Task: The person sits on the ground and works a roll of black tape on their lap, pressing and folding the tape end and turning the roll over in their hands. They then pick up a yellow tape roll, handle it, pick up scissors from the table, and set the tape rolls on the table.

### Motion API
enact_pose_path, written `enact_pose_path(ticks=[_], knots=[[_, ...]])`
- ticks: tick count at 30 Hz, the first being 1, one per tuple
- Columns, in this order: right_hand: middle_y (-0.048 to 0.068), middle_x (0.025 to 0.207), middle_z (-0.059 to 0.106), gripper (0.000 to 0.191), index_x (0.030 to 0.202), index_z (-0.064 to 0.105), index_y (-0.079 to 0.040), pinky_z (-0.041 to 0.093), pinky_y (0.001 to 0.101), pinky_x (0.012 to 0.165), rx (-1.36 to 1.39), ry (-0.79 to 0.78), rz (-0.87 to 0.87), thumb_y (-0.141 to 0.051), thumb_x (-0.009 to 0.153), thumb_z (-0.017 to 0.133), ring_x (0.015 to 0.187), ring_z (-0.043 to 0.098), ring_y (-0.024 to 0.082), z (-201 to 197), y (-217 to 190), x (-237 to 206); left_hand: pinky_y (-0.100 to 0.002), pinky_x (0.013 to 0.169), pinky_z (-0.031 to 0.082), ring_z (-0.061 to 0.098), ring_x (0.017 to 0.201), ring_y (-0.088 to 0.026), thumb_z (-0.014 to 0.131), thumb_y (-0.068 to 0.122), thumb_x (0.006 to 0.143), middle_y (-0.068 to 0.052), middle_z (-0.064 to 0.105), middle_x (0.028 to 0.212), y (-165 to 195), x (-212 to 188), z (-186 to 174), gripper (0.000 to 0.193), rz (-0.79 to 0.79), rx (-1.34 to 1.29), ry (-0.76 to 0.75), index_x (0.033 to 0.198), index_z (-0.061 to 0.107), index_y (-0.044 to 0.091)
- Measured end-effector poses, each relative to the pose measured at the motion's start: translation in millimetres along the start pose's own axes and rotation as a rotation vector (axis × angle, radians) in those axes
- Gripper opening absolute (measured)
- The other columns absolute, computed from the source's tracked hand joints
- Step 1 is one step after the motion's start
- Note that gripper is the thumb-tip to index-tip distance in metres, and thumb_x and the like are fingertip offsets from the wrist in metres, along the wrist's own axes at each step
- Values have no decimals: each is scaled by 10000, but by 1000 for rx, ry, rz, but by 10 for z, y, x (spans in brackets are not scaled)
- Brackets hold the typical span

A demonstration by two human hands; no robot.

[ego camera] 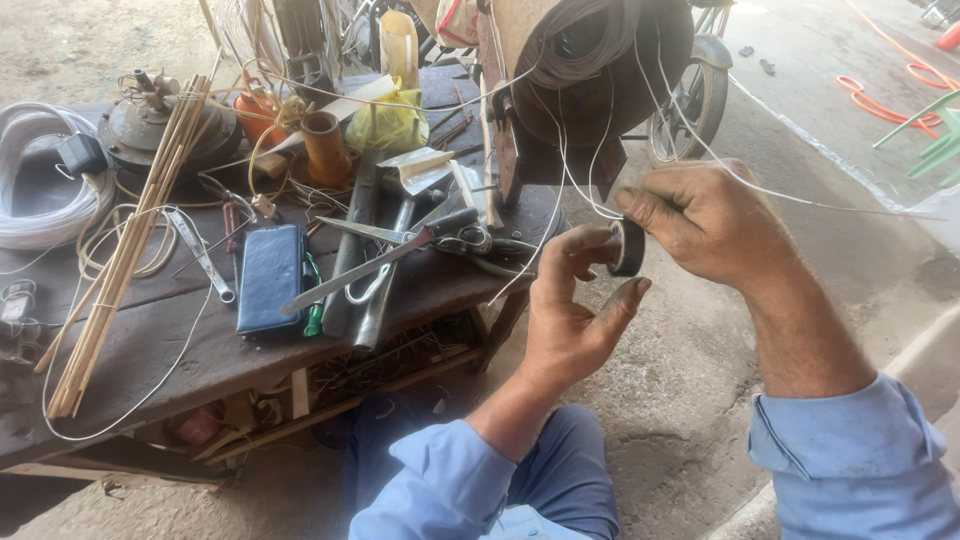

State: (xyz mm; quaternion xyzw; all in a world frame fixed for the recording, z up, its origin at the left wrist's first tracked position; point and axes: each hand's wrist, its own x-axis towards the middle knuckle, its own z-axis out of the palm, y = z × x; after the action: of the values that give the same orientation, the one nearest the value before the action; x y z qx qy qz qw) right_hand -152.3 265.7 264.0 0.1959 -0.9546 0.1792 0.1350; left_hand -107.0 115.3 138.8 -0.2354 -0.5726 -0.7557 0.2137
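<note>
2 hands (640, 260) pinch a black tape roll (630, 246) — thin wires (570, 170) alongside.

- Dark wooden worktop (190, 350) fills nine o'clock, a cluttered shelf under it.
- Grey concrete floor (690, 400) runs from centre to three o'clock.
- Bright daylight at one o'clock, where orange hose (880, 100) lies.
- Green chair (935, 130) at two o'clock.
</note>
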Motion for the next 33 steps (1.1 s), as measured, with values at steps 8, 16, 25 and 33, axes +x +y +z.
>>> enact_pose_path(ticks=[8, 16, 25, 33], knots=[[17, 812, 684, 284, 1011, 745, -62, 504, 264, 612, 285, -24, -108, -331, 922, 740, 711, 632, 98, 5, -106, -74, -312, 850, 556, 659, 983, -155, 736, 12, 812, -72, 677, 1040, 28, 168, -170, 944, -437, -892, -5, 1637, 281, 71], [26, 876, 689, 264, 1003, 750, -56, 519, 261, 668, 366, -6, -95, -315, 958, 727, 785, 653, 107, 40, -16, -108, -306, 875, 544, 606, 918, -118, 682, -2, 865, -49, 635, 977, 280, 442, -325, 936, -220, -193, -276, 1697, 270, 115], [8, 982, 689, 207, 1149, 710, -24, 493, 205, 725, 829, -94, -46, -156, 990, 699, 869, 613, 67, 80, 261, -197, -340, 1038, 565, 671, 1157, -185, 827, 2, 818, -107, 706, 1227, 165, 275, -421, 943, -244, -905, -194, 1625, 340, 4], [62, 953, 696, 162, 1170, 715, -6, 468, 218, 660, 980, -6, -69, -94, 1036, 688, 765, 576, 94, 192, 162, -238, -313, 990, 616, 631, 1252, -195, 761, -52, 962, -125, 508, 1425, 16, 59, -213, 653, 152, -265, -32, 1530, 468, 82]])
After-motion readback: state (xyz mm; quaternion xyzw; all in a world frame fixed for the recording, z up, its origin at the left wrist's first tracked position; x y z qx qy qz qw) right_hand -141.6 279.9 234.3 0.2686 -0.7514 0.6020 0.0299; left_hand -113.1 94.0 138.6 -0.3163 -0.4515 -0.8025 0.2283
